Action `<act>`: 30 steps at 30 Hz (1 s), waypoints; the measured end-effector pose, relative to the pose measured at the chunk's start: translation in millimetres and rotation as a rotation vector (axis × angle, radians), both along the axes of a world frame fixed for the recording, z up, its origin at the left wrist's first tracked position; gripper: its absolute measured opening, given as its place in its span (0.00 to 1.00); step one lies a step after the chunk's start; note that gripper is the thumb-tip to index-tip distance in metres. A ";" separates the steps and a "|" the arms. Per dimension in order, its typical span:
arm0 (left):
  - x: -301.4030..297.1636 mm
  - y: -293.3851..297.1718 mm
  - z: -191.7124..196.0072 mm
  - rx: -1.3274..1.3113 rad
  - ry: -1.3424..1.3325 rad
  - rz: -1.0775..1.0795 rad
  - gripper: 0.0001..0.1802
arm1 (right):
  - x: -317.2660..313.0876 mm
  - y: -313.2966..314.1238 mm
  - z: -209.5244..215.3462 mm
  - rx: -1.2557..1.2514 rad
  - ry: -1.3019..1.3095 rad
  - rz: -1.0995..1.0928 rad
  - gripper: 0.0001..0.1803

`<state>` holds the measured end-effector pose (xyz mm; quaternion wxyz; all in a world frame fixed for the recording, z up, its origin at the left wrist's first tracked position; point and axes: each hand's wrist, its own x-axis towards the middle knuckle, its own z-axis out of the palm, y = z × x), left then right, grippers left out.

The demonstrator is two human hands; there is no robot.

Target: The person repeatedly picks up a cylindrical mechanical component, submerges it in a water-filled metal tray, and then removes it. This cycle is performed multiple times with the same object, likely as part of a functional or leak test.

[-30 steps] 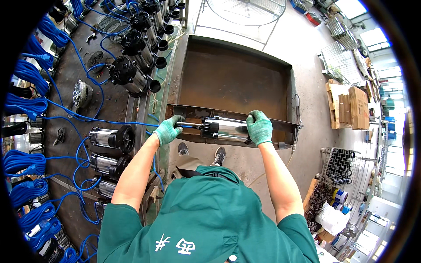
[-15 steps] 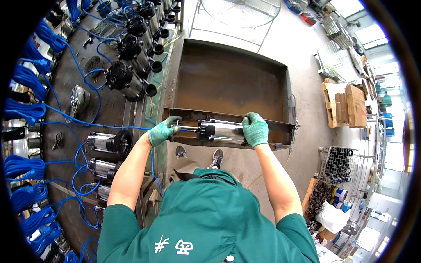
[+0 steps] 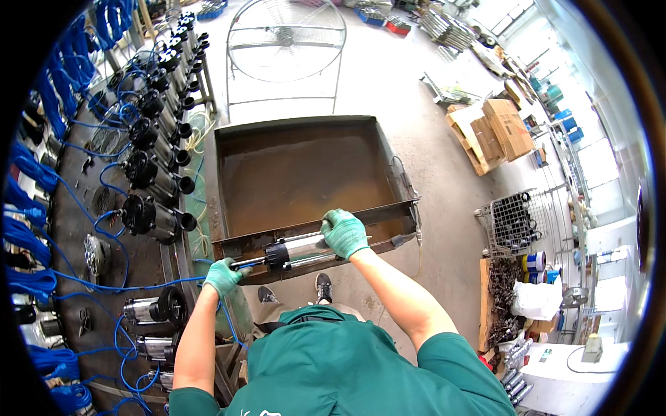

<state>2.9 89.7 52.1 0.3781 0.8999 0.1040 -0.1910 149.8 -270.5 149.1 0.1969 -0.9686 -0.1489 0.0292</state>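
Observation:
A silver cylindrical pump (image 3: 309,247) with a black collar lies across the near bar of a rusty metal tank (image 3: 297,120), its right end slightly higher. My gloved right hand (image 3: 345,234) grips the pump's right end from above, covering that end. At the other end, my gloved left hand (image 3: 223,276) is closed around slim rods or a cable that run out from the black collar; exactly what lies inside the fingers is hidden. A blue cable (image 3: 149,286) stretches from near my left hand onto the dark workbench.
Brown liquid fills the tank. Upright pumps (image 3: 149,215) line the bench on my left, with lying pumps (image 3: 142,310) nearer and blue cable coils (image 3: 31,281) beyond. A large fan (image 3: 284,38) stands past the tank. Cardboard (image 3: 510,130) and a wire cart (image 3: 513,222) are at right.
The whole view has shifted, showing more of the fan and floor. The pump has gone from nearly level to tilted, left end lower, with both hands still on it.

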 end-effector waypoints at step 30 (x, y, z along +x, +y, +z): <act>1.2 -5.4 -9.1 -0.831 -0.054 0.219 0.12 | -4.1 -9.7 5.2 0.009 0.023 -0.029 0.11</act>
